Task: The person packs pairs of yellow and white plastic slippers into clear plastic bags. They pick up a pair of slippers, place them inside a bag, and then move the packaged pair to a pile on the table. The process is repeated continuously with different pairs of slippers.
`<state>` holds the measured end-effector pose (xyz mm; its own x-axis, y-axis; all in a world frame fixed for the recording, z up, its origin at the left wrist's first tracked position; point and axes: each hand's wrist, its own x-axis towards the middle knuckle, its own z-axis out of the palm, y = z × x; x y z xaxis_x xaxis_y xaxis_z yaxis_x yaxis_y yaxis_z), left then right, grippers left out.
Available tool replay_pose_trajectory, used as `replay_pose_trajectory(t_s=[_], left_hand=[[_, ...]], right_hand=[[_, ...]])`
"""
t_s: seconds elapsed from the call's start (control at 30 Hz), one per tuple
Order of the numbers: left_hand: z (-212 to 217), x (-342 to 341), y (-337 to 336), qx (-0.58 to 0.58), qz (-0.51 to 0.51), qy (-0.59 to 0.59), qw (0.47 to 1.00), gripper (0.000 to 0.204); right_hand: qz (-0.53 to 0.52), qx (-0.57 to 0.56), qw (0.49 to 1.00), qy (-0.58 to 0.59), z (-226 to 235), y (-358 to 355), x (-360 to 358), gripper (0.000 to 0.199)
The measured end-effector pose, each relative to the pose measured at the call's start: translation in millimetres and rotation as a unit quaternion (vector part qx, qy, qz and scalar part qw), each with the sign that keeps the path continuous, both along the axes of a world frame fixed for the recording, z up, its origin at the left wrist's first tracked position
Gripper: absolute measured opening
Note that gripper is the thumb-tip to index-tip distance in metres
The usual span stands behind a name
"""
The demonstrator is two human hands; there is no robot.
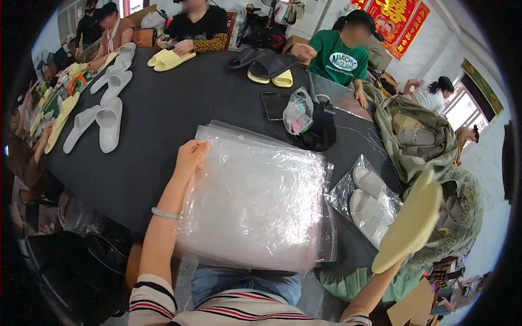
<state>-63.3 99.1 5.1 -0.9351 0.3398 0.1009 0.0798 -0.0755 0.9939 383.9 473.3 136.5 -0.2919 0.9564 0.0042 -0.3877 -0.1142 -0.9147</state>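
Observation:
A stack of clear plastic bags (255, 201) lies in front of me and overhangs the near table edge. My left hand (191, 156) pinches the stack's far left corner, fingers closed on a bag's edge. At the right, a pale yellow slipper (410, 223) is raised, its smooth sole toward me. My right hand (398, 264) grips it from below and behind, and the slipper hides my fingers. Between the stack and that slipper lies a clear bag holding a pair of white slippers (367, 204).
The dark table (163, 103) bears grey slippers (110, 125) at left, yellow slippers (171, 60) and black slippers (272, 65) farther off. A phone (273, 106) and small plastic bag (298, 112) lie beyond my stack. Slipper-filled sacks (389, 117) stand right. Several people sit around.

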Motion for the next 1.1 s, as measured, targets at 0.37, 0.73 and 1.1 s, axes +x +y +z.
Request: replay_pose_trajectory(t_s=[0.37, 0.73, 1.1], left_hand=[[5.7, 5.0, 8.9, -0.022, 0.024, 0.002, 0.999, 0.019], [-12.9, -13.1, -2.6, -0.006, -0.034, -0.014, 0.999, 0.03], [76.8, 108.5, -64.8, -0.2, -0.138, -0.046, 0.969, 0.09]], right_hand=[[0.28, 0.657, 0.661, -0.229, 5.6, -93.7, -196.4, 0.038], [0.284, 0.687, 0.624, -0.24, -93.4, -88.6, -219.7, 0.029], [0.272, 0.661, 0.665, -0.216, -99.8, -90.6, -219.2, 0.023]])
